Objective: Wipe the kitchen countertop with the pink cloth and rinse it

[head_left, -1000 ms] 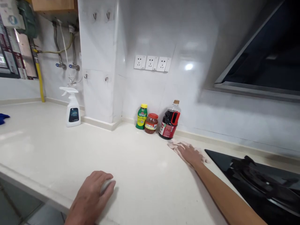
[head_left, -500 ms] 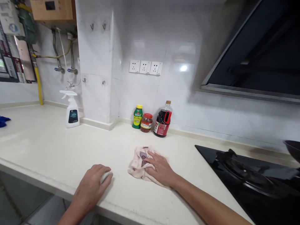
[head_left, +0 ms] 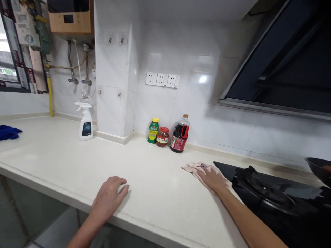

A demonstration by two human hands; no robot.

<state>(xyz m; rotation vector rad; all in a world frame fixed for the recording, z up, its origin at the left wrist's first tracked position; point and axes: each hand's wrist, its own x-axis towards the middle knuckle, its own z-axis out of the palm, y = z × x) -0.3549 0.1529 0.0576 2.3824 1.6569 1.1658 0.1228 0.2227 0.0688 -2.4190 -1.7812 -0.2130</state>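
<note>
My right hand (head_left: 213, 178) presses a pale pink cloth (head_left: 192, 167) with a dark print onto the white countertop (head_left: 155, 193), at the left edge of the black gas stove (head_left: 227, 168). The cloth is bunched under the palm and fingers. Near the front edge of the counter, my left hand (head_left: 110, 196) is curled around a small pale, rounded object (head_left: 121, 188). Most of that object is hidden by the fingers, so its kind does not show.
Against the wall stand a green bottle (head_left: 153, 131), a red-lidded jar (head_left: 162, 137) and a dark sauce bottle (head_left: 179, 135). A white spray bottle (head_left: 86, 123) and a blue cloth (head_left: 9, 132) are at left. The range hood (head_left: 281, 62) overhangs the stove; a wok (head_left: 317, 168) sits at right.
My right hand has slid the pink cloth rightward across the counter to the stove's edge. My left hand keeps its grip on the pale object. The view has shifted slightly.
</note>
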